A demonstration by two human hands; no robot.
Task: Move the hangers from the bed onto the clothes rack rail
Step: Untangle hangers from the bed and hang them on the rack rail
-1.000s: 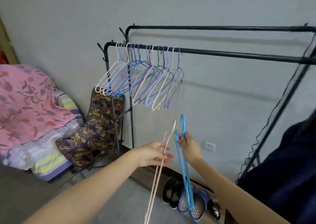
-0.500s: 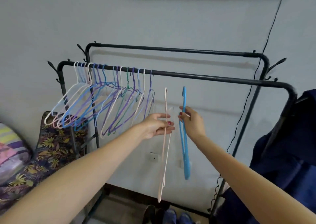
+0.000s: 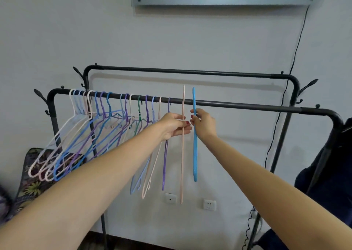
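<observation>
A thin pale pink plastic hanger (image 3: 182, 150), pinched by the left hand (image 3: 174, 125), and a bright blue plastic hanger (image 3: 194, 150), gripped by the right hand (image 3: 204, 124), are held edge-on, hooks crossing the black metal front rail (image 3: 247, 106), beside the pastel hangers (image 3: 106, 127) hanging there.

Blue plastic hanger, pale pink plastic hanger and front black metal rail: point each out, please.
Blue plastic hanger (image 3: 194, 154), head view, on its long edge below the hand.
Pale pink plastic hanger (image 3: 182, 164), head view, mid-length of its thin edge.
Front black metal rail (image 3: 247, 105), head view, bare stretch.
</observation>
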